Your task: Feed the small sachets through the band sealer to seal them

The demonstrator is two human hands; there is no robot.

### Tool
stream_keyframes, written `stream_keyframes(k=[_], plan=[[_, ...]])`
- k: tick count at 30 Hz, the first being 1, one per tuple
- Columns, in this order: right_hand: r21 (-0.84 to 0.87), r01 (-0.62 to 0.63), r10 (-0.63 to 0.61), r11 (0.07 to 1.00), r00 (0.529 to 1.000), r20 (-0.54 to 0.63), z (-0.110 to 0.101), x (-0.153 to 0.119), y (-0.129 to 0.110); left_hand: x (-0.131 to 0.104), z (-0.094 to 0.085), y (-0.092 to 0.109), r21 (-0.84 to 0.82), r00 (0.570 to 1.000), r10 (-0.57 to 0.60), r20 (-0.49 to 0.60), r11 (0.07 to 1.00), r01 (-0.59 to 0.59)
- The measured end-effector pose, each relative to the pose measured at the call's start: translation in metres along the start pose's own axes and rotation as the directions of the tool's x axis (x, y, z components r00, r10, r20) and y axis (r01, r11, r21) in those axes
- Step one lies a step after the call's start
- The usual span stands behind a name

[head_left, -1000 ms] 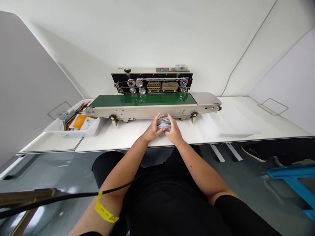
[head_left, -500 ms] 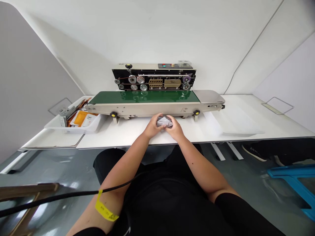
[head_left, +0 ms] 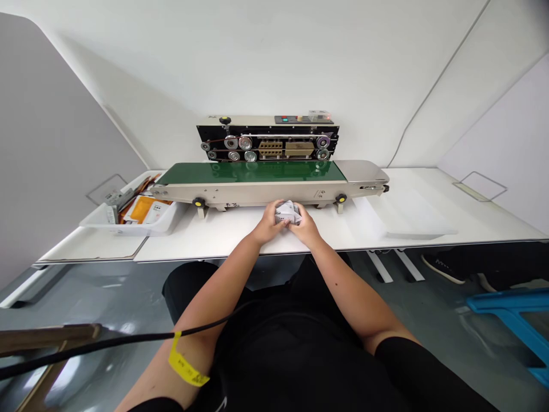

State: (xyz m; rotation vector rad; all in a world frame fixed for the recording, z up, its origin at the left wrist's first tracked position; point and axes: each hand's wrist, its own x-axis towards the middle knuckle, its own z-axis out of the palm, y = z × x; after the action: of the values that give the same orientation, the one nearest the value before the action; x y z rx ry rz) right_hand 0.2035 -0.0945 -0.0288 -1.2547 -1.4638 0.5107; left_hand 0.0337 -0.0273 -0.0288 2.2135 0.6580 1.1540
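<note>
A bunch of small white packets [head_left: 287, 212] with dark print is held between my two hands, just above the front part of the white table. My left hand [head_left: 268, 224] wraps round its left side, the thumb at the near edge. From the right, my right hand [head_left: 305, 226] grips the same bunch, and the two thumbs almost meet. The packets overlap at odd angles; my fingers hide their outer ends. Just beyond my hands runs the band sealer [head_left: 268, 140] with its green conveyor belt [head_left: 253, 173].
At the left, a white plastic bin [head_left: 165, 224] holds several orange and white packets. A shallow translucent tray [head_left: 418, 229] lies on the table's right side. A black cable [head_left: 128, 339] crosses my left arm. A blue stool [head_left: 506, 306] and another person's shoe [head_left: 444, 269] are at lower right.
The packets have shifted within my grip and show more of their white faces, standing higher between my fingers. Both hands stay in nearly the same place; the view has tilted slightly.
</note>
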Motion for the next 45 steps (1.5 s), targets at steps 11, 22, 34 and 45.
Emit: stream_keyframes(k=[11, 22, 34, 45], plan=[[0.111, 0.012, -0.014, 0.994, 1.0, 0.025, -0.002, -0.002, 0.001, -0.001, -0.004, 0.01, -0.057, 0.99, 0.074, 0.117, 0.996, -0.068], [0.085, 0.023, -0.016, 0.996, 0.996, -0.084, 0.001, -0.007, 0.009, 0.0, 0.0, 0.003, -0.092, 0.997, -0.034, 0.07, 0.995, 0.041], [0.132, -0.076, 0.069, 0.988, 0.996, 0.059, 0.003, 0.001, 0.009, -0.001, 0.001, -0.004, -0.048, 0.997, -0.079, 0.019, 0.996, 0.08], [0.2, -0.032, 0.035, 0.979, 0.999, -0.016, 0.004, 0.001, 0.02, 0.005, -0.007, 0.009, 0.025, 0.994, -0.112, -0.017, 0.993, 0.113]])
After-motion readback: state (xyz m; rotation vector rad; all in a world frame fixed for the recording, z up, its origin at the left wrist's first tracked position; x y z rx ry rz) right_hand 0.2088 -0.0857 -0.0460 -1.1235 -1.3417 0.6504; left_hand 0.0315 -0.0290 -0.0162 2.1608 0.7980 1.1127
